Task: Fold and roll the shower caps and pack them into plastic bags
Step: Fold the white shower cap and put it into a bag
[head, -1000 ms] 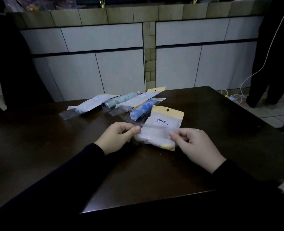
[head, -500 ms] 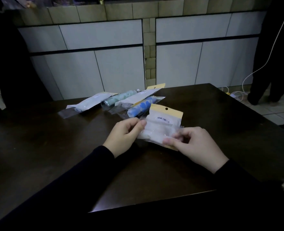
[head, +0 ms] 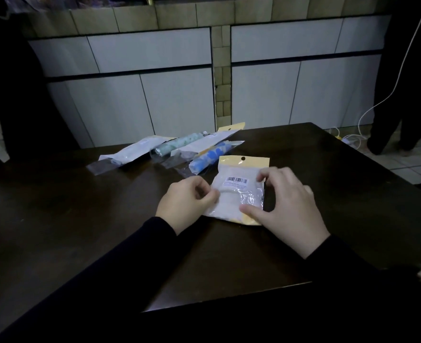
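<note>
Both hands, left (head: 188, 203) and right (head: 287, 206), pinch the yellow-topped clear plastic bag (head: 239, 191) with white shower cap inside, low over the dark wooden bench (head: 80, 231).

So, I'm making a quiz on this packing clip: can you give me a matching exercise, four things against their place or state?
Things:
1. bag with barcode label
2. blue-spotted roll
3. left hand
4. white cable

Place or state:
A. hanging at the far right
B. pinching the bag's left edge
C. packed, lying behind the hands
D. between both hands on the table

Pairs: 1-D, 2-C, 3-B, 4-A
</note>
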Available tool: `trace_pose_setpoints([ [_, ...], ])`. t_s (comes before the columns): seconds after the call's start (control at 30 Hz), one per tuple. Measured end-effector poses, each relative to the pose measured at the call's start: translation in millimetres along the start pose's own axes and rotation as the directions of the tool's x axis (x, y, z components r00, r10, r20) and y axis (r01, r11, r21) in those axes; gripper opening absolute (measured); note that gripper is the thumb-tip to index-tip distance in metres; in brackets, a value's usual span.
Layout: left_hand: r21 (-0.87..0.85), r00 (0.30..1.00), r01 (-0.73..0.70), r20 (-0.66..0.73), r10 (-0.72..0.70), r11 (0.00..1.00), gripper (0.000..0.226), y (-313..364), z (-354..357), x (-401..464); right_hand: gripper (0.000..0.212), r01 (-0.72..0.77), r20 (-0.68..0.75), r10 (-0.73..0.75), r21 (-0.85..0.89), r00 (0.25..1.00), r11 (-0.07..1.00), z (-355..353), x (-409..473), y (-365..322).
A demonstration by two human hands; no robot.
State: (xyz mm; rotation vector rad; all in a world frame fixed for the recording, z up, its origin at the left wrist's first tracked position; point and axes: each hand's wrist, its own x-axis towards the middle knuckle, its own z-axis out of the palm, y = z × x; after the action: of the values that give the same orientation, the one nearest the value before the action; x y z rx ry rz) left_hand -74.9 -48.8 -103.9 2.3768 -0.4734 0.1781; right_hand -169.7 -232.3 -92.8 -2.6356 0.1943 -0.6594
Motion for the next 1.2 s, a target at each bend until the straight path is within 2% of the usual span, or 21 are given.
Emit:
trace_pose_setpoints([
  [0.1, 0.104, 0.993, -0.070, -0.091, 0.080, 0.992, 0.024, 3.4, -0.4, -5.0, 0.018, 0.100, 0.127, -0.085, -0.114, 0.988, 0.988, -1.7, 1.1, -1.1],
  [0.17, 0.160, 0.953, -0.229, -0.166, 0.255, 0.960, 0.021, 5.7, -0.7, -7.4, 0.024, 0.059, 0.188, -0.042, -0.088, 0.981, 0.994, -2.3, 0.2, 3.9],
  [0.23, 0.198, 0.906, -0.374, -0.131, 0.402, 0.906, 0.013, 7.7, -0.3, -6.9, 0.027, -0.008, 0.190, 0.018, -0.052, 0.982, 0.999, -4.2, 0.0, 7.5],
  [0.3, 0.183, 0.896, -0.431, -0.035, 0.443, 0.884, 0.007, 9.6, 1.9, -5.3, 0.030, -0.103, 0.182, 0.120, -0.100, 0.976, 0.990, -5.4, 1.0, 9.6],
  [0.33, 0.159, 0.899, -0.433, 0.002, 0.439, 0.887, 0.007, 10.9, 3.0, -5.1, 0.038, -0.160, 0.193, 0.189, -0.157, 0.963, 0.975, -6.0, 2.4, 10.1],
  [0.4, 0.152, 0.907, -0.419, 0.013, 0.422, 0.895, 0.010, 13.7, 5.2, -5.2, 0.053, -0.243, 0.236, 0.295, -0.225, 0.926, 0.944, -5.6, 6.6, 11.2],
  [0.43, 0.178, 0.916, -0.398, 0.019, 0.401, 0.900, 0.014, 16.1, 5.9, -5.3, 0.053, -0.268, 0.256, 0.320, -0.219, 0.912, 0.938, -4.8, 8.9, 10.8],
  [0.53, 0.240, 0.942, -0.331, 0.034, 0.333, 0.912, 0.027, 26.5, 3.8, -6.2, 0.039, -0.306, 0.292, 0.321, -0.099, 0.901, 0.947, -1.8, 17.1, 7.2],
  [0.63, 0.085, 0.965, -0.253, 0.089, 0.245, 0.964, 0.035, 37.9, -2.3, -10.3, 0.030, -0.295, 0.245, 0.258, 0.126, 0.935, 0.947, 1.4, 19.3, -0.5],
  [0.7, -0.019, 0.976, -0.204, 0.077, 0.205, 0.979, 0.042, 43.3, -6.0, -12.3, 0.024, -0.246, 0.201, 0.195, 0.269, 0.960, 0.931, 3.0, 17.2, -6.7],
  [0.77, -0.099, 0.988, -0.133, 0.065, 0.139, 0.986, 0.049, 47.6, -12.4, -12.8, 0.022, -0.223, 0.168, 0.173, 0.356, 0.971, 0.908, 5.2, 15.7, -13.0],
  [0.83, -0.178, 0.990, -0.043, 0.122, 0.065, 0.983, 0.052, 50.9, -18.1, -13.8, 0.019, -0.224, 0.151, 0.174, 0.449, 0.973, 0.865, 8.3, 15.0, -18.1],
  [0.9, -0.209, 0.986, -0.011, 0.158, 0.045, 0.978, 0.054, 52.4, -20.1, -15.3, 0.024, -0.229, 0.154, 0.171, 0.569, 0.973, 0.790, 12.1, 14.0, -24.2],
  [0.97, -0.236, 0.990, -0.034, 0.122, 0.064, 0.971, 0.061, 51.7, -21.1, -15.1, 0.038, -0.207, 0.154, 0.139, 0.662, 0.978, 0.721, 14.2, 12.7, -32.5],
  [1.03, -0.305, 0.995, -0.039, 0.074, 0.065, 0.952, 0.065, 50.9, -24.6, -12.1, 0.041, -0.137, 0.110, 0.083, 0.710, 0.990, 0.691, 14.3, 10.7, -38.0],
  [1.1, -0.397, 0.994, -0.045, 0.073, 0.080, 0.917, 0.062, 45.1, -27.5, -6.7, 0.035, -0.042, 0.023, 0.037, 0.734, 0.999, 0.678, 11.0, 10.2, -39.6],
  [1.2, -0.575, 0.990, -0.058, 0.074, 0.122, 0.816, 0.030, 30.1, -24.3, -5.0, 0.012, 0.083, -0.125, 0.018, 0.748, 0.992, 0.658, 4.4, 11.4, -36.9],
])
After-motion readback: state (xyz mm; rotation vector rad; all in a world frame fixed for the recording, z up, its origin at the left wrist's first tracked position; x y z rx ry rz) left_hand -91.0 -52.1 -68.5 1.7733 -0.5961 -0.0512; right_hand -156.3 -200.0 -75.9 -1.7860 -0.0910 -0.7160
